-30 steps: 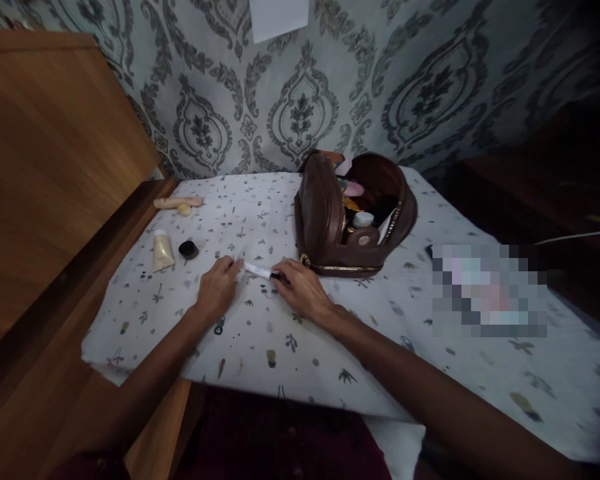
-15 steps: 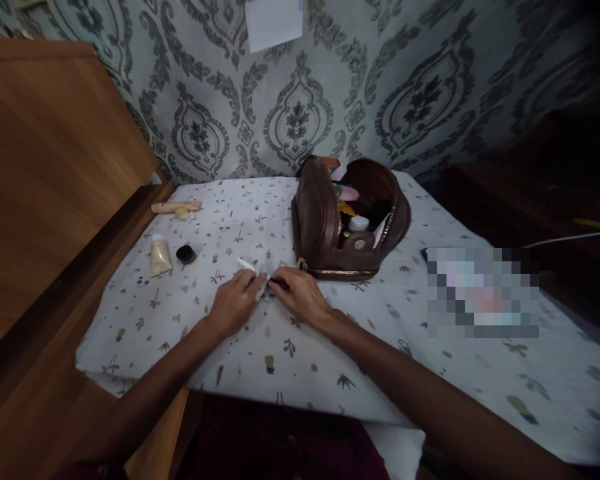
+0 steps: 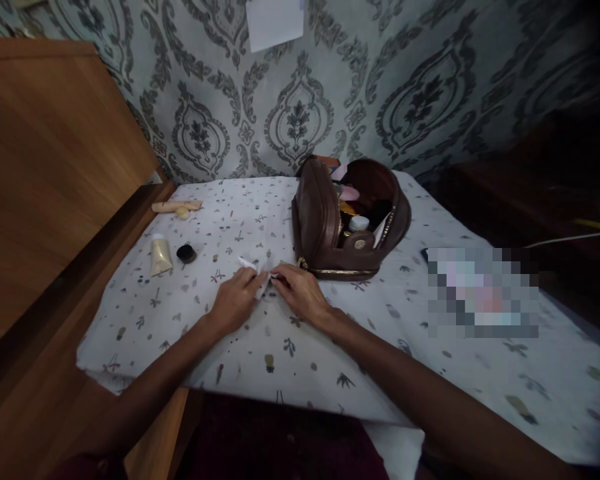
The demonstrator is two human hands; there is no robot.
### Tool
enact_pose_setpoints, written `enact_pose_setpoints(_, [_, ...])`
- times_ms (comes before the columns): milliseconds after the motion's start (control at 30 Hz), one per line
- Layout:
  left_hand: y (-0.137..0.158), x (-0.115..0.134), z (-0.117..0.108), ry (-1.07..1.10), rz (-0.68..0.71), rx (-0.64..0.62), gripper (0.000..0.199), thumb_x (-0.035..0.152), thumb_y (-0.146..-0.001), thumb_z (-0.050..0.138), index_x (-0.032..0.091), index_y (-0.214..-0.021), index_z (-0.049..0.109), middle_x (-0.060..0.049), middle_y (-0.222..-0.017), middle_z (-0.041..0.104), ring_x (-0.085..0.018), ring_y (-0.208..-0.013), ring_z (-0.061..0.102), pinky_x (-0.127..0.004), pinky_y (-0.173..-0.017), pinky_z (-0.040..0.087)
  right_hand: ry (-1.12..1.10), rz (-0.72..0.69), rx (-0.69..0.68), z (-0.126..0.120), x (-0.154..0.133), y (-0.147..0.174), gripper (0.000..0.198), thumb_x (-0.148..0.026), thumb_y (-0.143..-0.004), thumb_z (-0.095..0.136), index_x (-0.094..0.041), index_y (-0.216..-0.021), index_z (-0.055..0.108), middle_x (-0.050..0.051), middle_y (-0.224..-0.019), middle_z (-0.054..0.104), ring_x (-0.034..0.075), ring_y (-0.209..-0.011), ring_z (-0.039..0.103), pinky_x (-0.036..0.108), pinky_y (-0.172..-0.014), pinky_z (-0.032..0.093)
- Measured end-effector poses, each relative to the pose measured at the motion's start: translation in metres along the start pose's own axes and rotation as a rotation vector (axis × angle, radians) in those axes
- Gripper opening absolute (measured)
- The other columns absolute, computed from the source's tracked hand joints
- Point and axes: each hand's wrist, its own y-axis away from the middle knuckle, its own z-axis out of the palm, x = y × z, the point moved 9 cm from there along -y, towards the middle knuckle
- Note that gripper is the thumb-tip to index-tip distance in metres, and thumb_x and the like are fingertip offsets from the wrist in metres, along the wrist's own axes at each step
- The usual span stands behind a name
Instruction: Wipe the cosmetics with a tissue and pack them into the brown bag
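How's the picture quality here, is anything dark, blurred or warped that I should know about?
Head view: light falls on the patterned cloth around the left hand and right hand; the right edge sinks into near black. A block right of the brown bag is pixelated. The wide lens bends the wooden panel, and the small white thing between the hands is too soft to identify.

Dim, dark right side, warped edges

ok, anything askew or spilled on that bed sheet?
Nothing spilled. The brown pouch lies on its side, unzipped and gaping, with bottles showing inside. A cream tube, a small black jar and a beige stick lie scattered near the left edge. Both the left hand and the right hand pinch a small white item.
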Motion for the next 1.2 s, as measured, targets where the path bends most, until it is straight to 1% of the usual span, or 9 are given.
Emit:
enact_pose_setpoints(133, [-0.001,0.004,0.006,-0.004,0.028,-0.011,0.055,0.0,-0.084,0.041,0.02,-0.134,0.053,-0.009,-0.108,0.06,-0.022,-0.103,0.056,-0.034,-0.081,0.054,0.029,0.01,-0.005,-0.001,-0.001,0.0,0.014,-0.014,-0.089,0.056,-0.019,-0.098,0.065,0.005,-0.088,0.066,0.017,-0.081,0.061,0.027,-0.075,0.044])
enact_pose_setpoints(367, [-0.007,-0.059,0.0,0.24,-0.244,0.083,0.056,0.003,-0.076,0.046,0.017,-0.128,0.061,-0.008,-0.107,0.061,-0.023,-0.102,0.058,-0.036,-0.09,0.052,0.121,0.046,-0.029,0.002,-0.002,-0.001,0.004,-0.019,-0.086,0.063,-0.018,-0.089,0.066,0.003,-0.084,0.064,0.016,-0.076,0.057,0.026,-0.07,0.041])
enact_pose_setpoints(467, [-0.007,-0.082,-0.008,0.589,-0.448,0.241,0.042,0.011,-0.078,0.052,0.016,-0.117,0.066,-0.006,-0.1,0.065,-0.022,-0.097,0.061,-0.036,-0.091,0.05,0.003,0.092,0.022,-0.002,0.002,-0.002,0.006,-0.017,-0.084,0.062,-0.018,-0.083,0.068,0.002,-0.078,0.065,0.015,-0.072,0.058,0.026,-0.068,0.042])
enact_pose_setpoints(567, [0.004,-0.096,0.001,1.02,-0.813,0.413,0.029,0.029,-0.084,0.059,0.017,-0.11,0.065,-0.002,-0.079,0.065,-0.017,-0.074,0.062,-0.029,-0.07,0.051,-0.262,0.229,0.157,-0.012,0.016,-0.002,0.01,-0.02,-0.081,0.06,-0.018,-0.081,0.069,0.001,-0.073,0.068,0.015,-0.066,0.059,0.026,-0.064,0.044])
enact_pose_setpoints(700, [0.011,-0.063,0.014,1.472,-1.063,0.559,0.031,0.042,-0.078,0.07,0.016,-0.092,0.063,-0.002,-0.077,0.066,-0.013,-0.066,0.062,-0.023,-0.06,0.048,-0.53,0.324,0.303,-0.016,0.025,0.0,0.017,-0.032,-0.078,0.062,-0.017,-0.078,0.069,0.002,-0.069,0.068,0.015,-0.062,0.059,0.026,-0.06,0.047])
enact_pose_setpoints(800, [0.002,-0.025,0.017,1.704,-1.05,0.525,0.043,0.046,-0.062,0.083,0.014,-0.08,0.062,-0.001,-0.072,0.065,-0.012,-0.063,0.059,-0.021,-0.055,0.044,-0.653,0.343,0.34,-0.013,0.022,0.002,0.02,-0.037,-0.075,0.063,-0.018,-0.077,0.067,0.002,-0.067,0.067,0.015,-0.061,0.058,0.027,-0.059,0.048])
enact_pose_setpoints(900, [-0.009,-0.001,0.016,1.755,-0.993,0.436,0.051,0.052,-0.05,0.087,0.014,-0.07,0.058,0.003,-0.06,0.057,-0.009,-0.053,0.05,-0.02,-0.048,0.035,-0.718,0.316,0.31,-0.009,0.013,0.002,0.019,-0.037,-0.073,0.065,-0.018,-0.074,0.065,0.002,-0.069,0.067,0.015,-0.063,0.059,0.026,-0.061,0.048])
enact_pose_setpoints(1033, [-0.012,-0.007,0.011,1.663,-1.007,0.443,0.057,0.062,-0.049,0.084,0.017,-0.06,0.051,0.008,-0.05,0.045,-0.006,-0.045,0.04,-0.02,-0.043,0.026,-0.748,0.259,0.268,-0.01,0.0,0.002,0.018,-0.036,-0.075,0.064,-0.018,-0.073,0.063,0.0,-0.068,0.065,0.014,-0.064,0.057,0.025,-0.062,0.046])
enact_pose_setpoints(1200, [-0.011,-0.03,-0.004,1.582,-1.031,0.525,0.063,0.074,-0.061,0.07,0.014,-0.082,0.068,0.002,-0.064,0.061,-0.011,-0.054,0.053,-0.021,-0.048,0.036,-0.842,0.239,0.218,-0.006,-0.008,0.003,0.017,-0.034,-0.073,0.066,-0.019,-0.072,0.06,-0.003,-0.063,0.058,0.012,-0.06,0.053,0.023,-0.058,0.043])
